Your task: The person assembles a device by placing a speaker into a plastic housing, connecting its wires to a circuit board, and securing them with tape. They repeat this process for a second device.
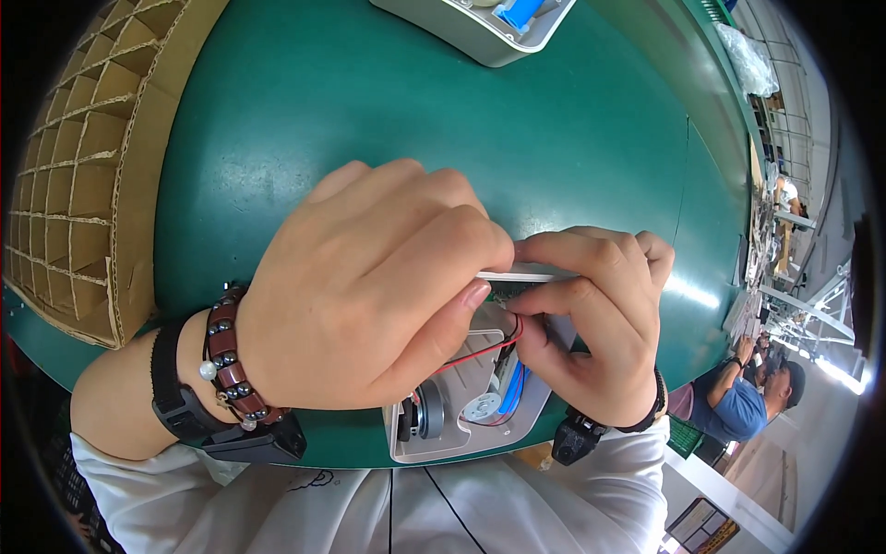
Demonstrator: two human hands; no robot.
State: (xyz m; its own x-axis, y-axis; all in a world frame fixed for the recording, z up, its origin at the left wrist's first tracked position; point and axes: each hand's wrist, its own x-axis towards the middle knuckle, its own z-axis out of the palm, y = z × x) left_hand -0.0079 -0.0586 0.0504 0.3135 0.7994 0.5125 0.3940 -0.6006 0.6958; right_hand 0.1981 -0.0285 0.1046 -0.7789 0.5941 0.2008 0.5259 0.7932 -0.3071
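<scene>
My left hand (378, 277) is closed, its thumb and fingers gripping the left end of a thin white panel (535, 273). At the other end, my right hand (604, 309) pinches the same panel, thumb below and fingers above. A green circuit board (504, 291) shows under the panel between the thumbs, mostly hidden by fingers. Red and black wires (489, 348) run from beside my right thumb down into an open light-grey plastic housing (448, 450). Inside that housing sit a round black-and-grey speaker-like part (428, 411), a white disc-shaped part (481, 406) and a blue cylinder (512, 386).
A cardboard box with dividers (138, 185) stands along the left of the green table (600, 120). Another grey housing (494, 51) with a blue part lies at the far edge. A person in a blue shirt (734, 406) sits farther right, beside cluttered benches.
</scene>
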